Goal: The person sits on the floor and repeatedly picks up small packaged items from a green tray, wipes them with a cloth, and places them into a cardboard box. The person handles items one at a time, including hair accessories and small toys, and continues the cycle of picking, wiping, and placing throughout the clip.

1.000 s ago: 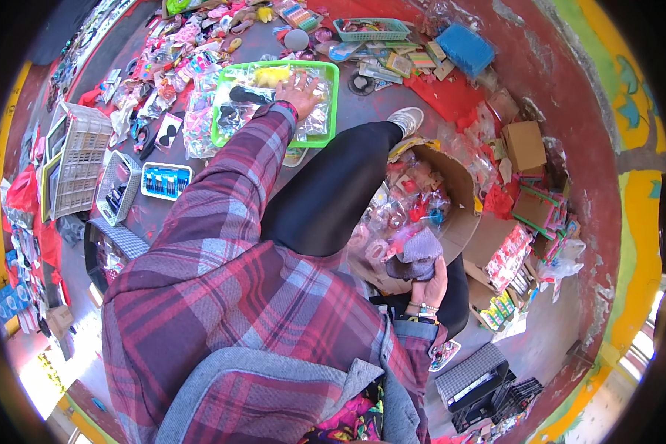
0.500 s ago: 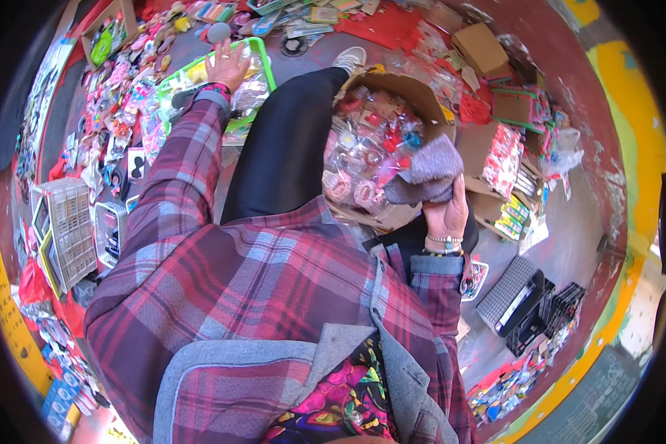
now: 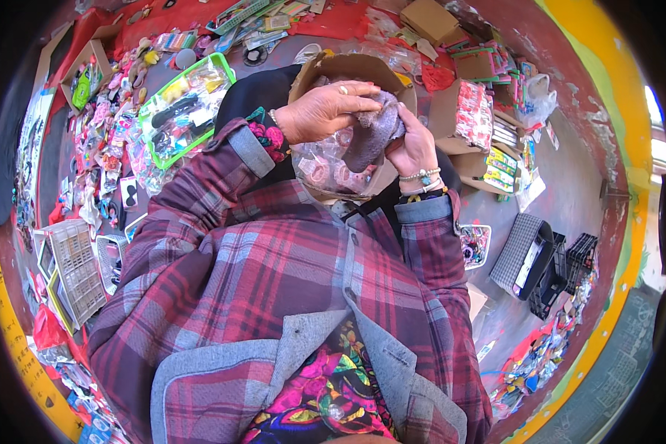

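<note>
A fuzzy grey-purple cloth [image 3: 371, 140] is bunched between my two hands, above an open cardboard box [image 3: 320, 72]. My right hand [image 3: 414, 146] grips its right side, thumb on top. From the left, my left hand [image 3: 322, 111] reaches across with its fingers closed on the cloth's upper part. Whether anything small is wrapped in the folds is hidden. Below the cloth, clear-bagged pink trinkets [image 3: 320, 169] fill the box, partly covered by my hands.
Left of my knee stands a bright green basket [image 3: 145, 133] of packaged goods. Loose small accessories [image 3: 111, 118] spread beyond it. At right are a carton of red-and-white packets [image 3: 472, 109] and a grey woven basket [image 3: 516, 248]. A white plastic crate [image 3: 74, 259] stands at far left.
My left hand has come from the green basket to the cloth and closed on it. The cloth, in my right hand, has moved left over the box and is more crumpled.
</note>
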### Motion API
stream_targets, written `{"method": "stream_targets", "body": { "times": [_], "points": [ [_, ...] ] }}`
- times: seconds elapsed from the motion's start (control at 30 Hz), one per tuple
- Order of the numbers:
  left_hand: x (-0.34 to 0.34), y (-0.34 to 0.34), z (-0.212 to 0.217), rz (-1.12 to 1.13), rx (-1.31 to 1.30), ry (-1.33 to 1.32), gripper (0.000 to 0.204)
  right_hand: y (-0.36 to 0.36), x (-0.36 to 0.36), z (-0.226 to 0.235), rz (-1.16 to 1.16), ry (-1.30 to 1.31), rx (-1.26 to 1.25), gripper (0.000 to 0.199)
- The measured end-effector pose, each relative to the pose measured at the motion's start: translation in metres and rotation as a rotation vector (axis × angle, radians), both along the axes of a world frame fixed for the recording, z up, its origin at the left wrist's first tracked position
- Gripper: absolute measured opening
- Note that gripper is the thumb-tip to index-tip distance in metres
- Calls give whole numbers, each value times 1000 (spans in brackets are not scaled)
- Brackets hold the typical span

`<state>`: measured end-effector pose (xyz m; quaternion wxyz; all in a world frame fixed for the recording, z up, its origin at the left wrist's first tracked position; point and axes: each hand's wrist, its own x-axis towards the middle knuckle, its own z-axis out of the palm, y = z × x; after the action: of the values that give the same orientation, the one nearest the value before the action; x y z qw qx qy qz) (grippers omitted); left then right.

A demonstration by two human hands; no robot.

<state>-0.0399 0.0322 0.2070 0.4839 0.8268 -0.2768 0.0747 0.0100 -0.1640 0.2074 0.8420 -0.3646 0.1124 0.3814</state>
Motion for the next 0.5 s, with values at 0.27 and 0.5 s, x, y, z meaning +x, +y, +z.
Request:
{"method": "stream_targets", "body": {
  "times": [0.27,0.5],
  "points": [
    [-9,4,22,-174,-352,415,25,-22,-8,-14,97,-166,-74,29],
    [-9,12,55,91,-427,406,21,-26,-9,-11,90,-684,-495,26]
  ]
}}
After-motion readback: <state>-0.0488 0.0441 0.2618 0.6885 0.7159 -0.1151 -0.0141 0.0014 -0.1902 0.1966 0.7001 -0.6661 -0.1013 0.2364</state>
